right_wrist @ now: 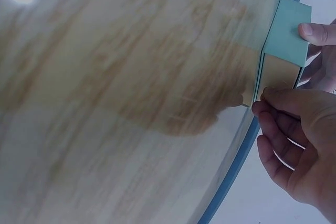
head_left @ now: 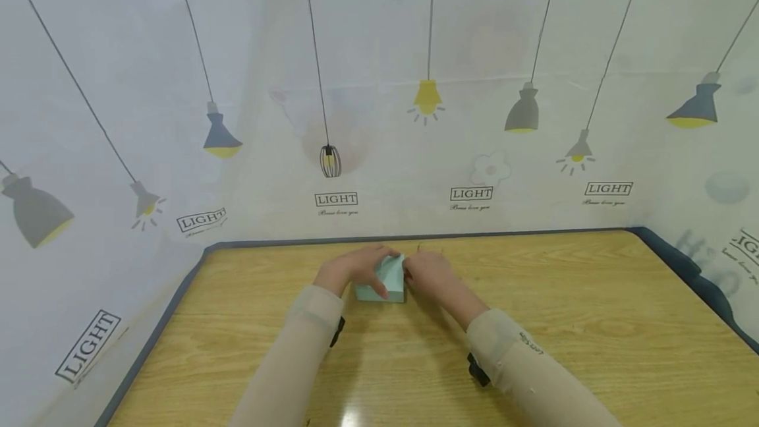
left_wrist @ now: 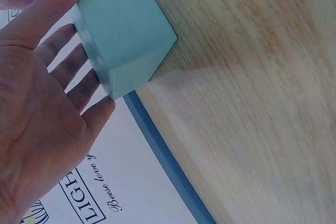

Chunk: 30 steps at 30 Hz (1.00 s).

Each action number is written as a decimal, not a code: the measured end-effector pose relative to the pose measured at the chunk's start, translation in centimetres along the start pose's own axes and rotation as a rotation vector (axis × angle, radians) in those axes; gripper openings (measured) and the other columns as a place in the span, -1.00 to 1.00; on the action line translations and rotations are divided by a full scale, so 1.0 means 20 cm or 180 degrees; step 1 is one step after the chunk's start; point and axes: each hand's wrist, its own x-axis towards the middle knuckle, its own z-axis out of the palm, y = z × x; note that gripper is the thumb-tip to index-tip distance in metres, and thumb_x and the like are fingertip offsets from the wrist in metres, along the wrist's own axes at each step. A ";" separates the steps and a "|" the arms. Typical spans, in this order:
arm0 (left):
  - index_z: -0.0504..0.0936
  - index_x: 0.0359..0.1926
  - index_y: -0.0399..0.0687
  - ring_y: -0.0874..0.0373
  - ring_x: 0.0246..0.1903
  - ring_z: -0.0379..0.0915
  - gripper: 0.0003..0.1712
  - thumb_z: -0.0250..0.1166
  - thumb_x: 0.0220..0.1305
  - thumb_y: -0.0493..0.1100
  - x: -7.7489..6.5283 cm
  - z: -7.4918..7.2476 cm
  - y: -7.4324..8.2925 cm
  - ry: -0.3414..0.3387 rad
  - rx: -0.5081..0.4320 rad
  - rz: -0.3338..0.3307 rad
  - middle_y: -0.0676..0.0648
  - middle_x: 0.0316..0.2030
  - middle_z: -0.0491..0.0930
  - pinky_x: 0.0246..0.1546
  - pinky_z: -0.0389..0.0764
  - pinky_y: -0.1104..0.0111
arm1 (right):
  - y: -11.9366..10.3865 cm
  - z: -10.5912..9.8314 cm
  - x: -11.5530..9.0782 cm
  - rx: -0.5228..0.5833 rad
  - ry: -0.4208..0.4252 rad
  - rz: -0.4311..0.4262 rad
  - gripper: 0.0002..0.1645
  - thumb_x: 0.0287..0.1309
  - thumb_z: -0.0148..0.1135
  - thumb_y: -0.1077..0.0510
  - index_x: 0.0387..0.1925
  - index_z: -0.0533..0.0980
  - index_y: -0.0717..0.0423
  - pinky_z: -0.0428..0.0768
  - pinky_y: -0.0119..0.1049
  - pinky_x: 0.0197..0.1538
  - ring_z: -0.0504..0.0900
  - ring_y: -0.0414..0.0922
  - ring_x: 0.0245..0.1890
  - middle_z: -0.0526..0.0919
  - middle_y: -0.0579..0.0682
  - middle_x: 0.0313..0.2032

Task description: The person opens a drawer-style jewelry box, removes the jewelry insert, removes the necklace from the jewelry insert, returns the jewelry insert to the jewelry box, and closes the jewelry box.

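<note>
A mint-green box (head_left: 391, 275) lies on the wooden table near its far edge. My left hand (head_left: 360, 267) grips it from the left, thumb on the near side and fingers round the far side. In the left wrist view those fingers (left_wrist: 68, 69) bend against the box wall. At the right end, a brown cardboard face (right_wrist: 279, 72) shows within the green edges. There my right hand (head_left: 431, 273) has thumb and index finger pinched together at the edge of the box end; the other fingers are curled. What lies exactly between those fingertips is hidden.
The wooden table (head_left: 551, 321) has a dark blue edge strip (head_left: 320, 240) along the back and sides. Behind it hangs a pale sheet (head_left: 379, 150) printed with lamps and the word LIGHT. On the right, dark blue material (head_left: 670, 256) bunches along the edge.
</note>
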 end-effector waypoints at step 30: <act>0.27 0.47 0.21 -0.03 0.45 0.18 0.01 0.58 0.02 -0.02 -0.01 0.00 0.01 0.0021 0.0034 -0.0006 -0.02 0.51 0.19 0.43 0.34 0.05 | 0.01 0.00 -0.02 0.0062 0.0086 0.0036 -0.85 0.27 0.32 0.12 -0.38 0.65 0.10 0.64 -0.27 -0.42 0.45 -0.20 -0.54 0.66 -0.06 -0.49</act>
